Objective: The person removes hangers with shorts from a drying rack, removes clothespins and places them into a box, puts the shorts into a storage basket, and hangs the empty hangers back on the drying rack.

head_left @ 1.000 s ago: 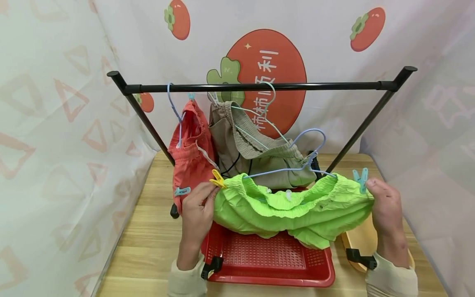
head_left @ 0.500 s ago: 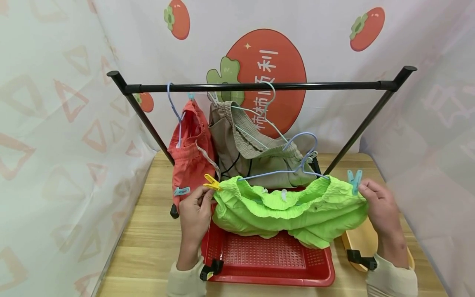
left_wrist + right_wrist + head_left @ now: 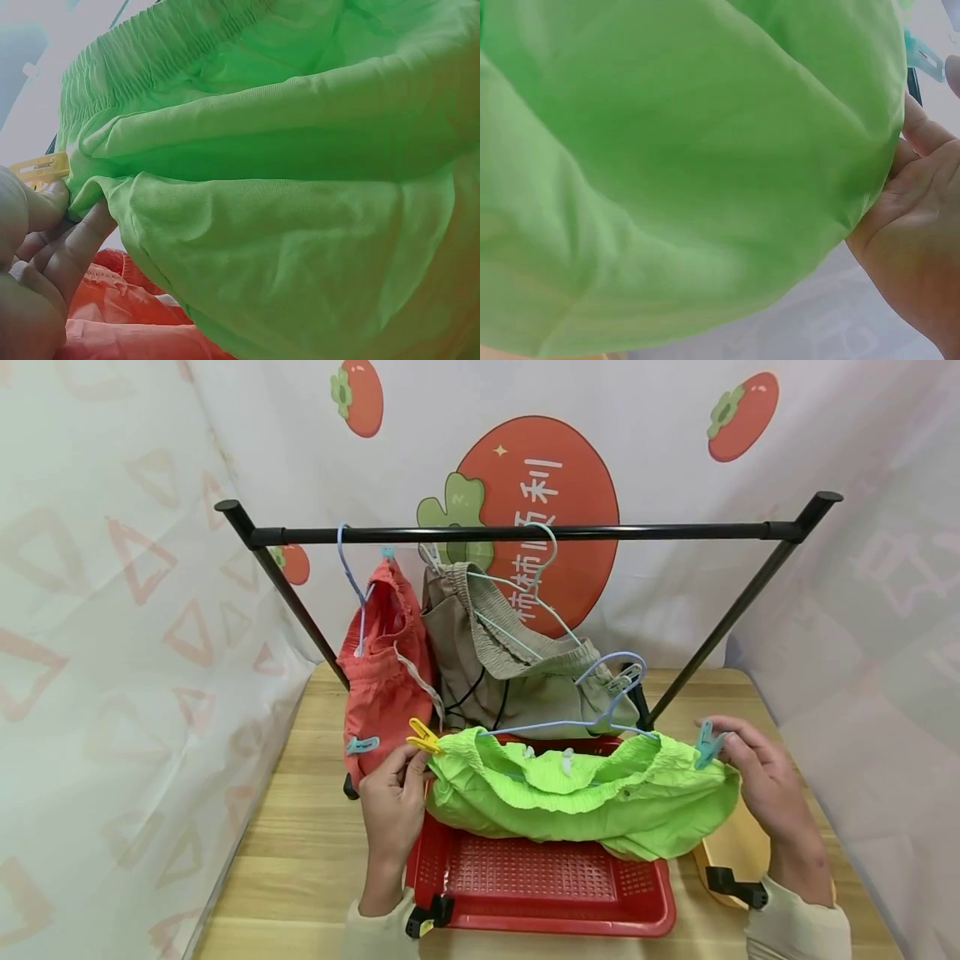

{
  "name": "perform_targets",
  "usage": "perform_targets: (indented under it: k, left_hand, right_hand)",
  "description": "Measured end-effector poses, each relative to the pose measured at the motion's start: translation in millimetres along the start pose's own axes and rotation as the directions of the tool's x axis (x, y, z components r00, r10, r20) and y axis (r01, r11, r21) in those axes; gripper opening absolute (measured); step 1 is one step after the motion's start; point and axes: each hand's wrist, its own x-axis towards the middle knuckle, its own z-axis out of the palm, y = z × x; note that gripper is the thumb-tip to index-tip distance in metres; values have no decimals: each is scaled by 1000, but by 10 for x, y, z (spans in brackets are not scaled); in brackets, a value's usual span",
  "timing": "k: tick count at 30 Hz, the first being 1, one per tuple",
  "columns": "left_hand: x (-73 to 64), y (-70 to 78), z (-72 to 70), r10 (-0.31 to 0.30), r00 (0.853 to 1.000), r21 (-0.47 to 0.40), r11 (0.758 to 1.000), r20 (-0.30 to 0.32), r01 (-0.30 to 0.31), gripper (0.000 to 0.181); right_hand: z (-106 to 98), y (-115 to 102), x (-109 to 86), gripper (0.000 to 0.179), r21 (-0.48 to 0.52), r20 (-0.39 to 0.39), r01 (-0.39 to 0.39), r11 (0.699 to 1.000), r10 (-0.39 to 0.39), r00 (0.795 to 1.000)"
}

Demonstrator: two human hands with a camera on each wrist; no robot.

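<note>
Bright green shorts (image 3: pixel 585 810) with an elastic waistband hang on a blue hanger (image 3: pixel 555 724) between my two hands. My left hand (image 3: pixel 393 802) pinches the fabric at the left waistband corner, just under a yellow clothespin (image 3: pixel 425 737). At the other corner is a teal clothespin (image 3: pixel 707 745). My right hand (image 3: pixel 768 777) is beside it, with its thumb lifted away from the clothespin and its fingers loosely extended. In the right wrist view, those fingers lie partly hidden behind the green fabric (image 3: pixel 727 172).
Behind, red shorts (image 3: pixel 382 702) and grey-brown shorts (image 3: pixel 517 685) hang from a black rack bar (image 3: pixel 637 533). A red basket (image 3: pixel 555 922) stands below the green shorts. A yellow tray (image 3: pixel 738 852) sits under my right forearm.
The green shorts and hanger have shifted left and slightly down, with the hanger's hook dropping too. My right hand's thumb and index finger have spread around the teal clothespin, which has tilted.
</note>
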Motion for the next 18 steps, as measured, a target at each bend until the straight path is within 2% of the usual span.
perform_targets:
  k: [4,7,10,18]
  left_hand:
    - [-12,10,-7,-24,1000,-12,1000,-8,24,9]
    - [-10,2,-25,-38,999,-14,999,-15,38,9]
    - [-10,-8,-43,-49,999,-17,999,-17,49,10]
    - [-38,-37,-104,-48,999,-22,999,-5,47,8]
  right_hand:
    - [-33,-2,12,29,90,16,26,996,-28,999]
    - [-36,-1,9,27,201,30,51,978,-58,998]
    - [-34,-3,-5,28,268,38,63,961,-76,996]
    - [-41,-10,-47,23,303,60,48,952,-70,996]
